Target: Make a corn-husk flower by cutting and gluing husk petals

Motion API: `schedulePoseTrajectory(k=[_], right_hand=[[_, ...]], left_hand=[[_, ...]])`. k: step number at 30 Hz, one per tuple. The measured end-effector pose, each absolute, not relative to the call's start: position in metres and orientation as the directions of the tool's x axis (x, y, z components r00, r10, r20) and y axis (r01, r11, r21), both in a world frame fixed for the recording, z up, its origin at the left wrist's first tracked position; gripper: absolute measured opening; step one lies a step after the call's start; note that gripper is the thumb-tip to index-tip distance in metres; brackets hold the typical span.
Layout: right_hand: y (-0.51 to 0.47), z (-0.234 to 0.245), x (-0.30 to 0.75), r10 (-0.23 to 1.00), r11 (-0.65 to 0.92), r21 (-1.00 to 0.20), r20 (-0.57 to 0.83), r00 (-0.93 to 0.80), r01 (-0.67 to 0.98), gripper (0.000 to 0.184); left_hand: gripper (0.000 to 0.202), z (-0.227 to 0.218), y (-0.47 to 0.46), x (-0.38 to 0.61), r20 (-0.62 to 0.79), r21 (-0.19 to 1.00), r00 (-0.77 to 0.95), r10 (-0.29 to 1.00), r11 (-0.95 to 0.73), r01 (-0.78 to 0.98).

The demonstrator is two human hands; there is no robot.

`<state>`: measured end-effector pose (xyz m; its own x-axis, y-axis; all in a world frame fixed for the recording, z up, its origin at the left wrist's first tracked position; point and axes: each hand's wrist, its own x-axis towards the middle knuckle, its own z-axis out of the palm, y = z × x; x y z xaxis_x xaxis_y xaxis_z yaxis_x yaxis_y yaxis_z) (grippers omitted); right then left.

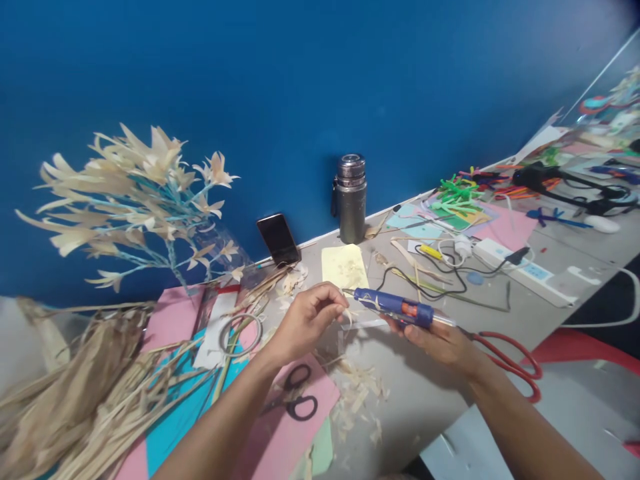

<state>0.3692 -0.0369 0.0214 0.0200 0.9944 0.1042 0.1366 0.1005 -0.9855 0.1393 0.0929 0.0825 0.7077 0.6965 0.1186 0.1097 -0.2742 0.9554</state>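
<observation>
My right hand (440, 340) is wrapped around a blue glue gun (395, 305) with an orange-red part on its body. Its nozzle points left, towards my left hand (315, 313). The fingertips of that hand pinch a small pale strip of dried husk (349, 316) close to the nozzle. Just behind the nozzle lies a yellow paper (345, 263) with stains on it. Black-handled scissors (300, 398) rest on pink paper below my left wrist. Red-handled scissors (515, 360) lie beside my right wrist.
Dried husks (75, 380) heap at left under a bunch of husk flowers (155, 187). A phone (279, 240) and a steel flask (352, 200) stand by the blue wall. A tape ring (241, 335) lies left. A power strip (523, 270), cables and pipe cleaners (457, 195) are at right.
</observation>
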Motion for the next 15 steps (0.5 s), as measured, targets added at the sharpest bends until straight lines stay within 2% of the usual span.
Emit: schedulePoseTrajectory(k=[8, 15], right_hand=[[-0.038, 0.008, 0.374, 0.990, 0.115, -0.986, 0.123, 0.068, 0.120, 0.035], [-0.035, 0.019, 0.375, 0.983, 0.162, -0.954, 0.178, 0.041, 0.251, 0.030]], left_hand=[[0.015, 0.082, 0.093, 0.140, 0.103, 0.954, 0.722, 0.684, -0.274, 0.124], [0.014, 0.081, 0.094, 0.140, 0.098, 0.952, 0.728, 0.678, -0.278, 0.131]])
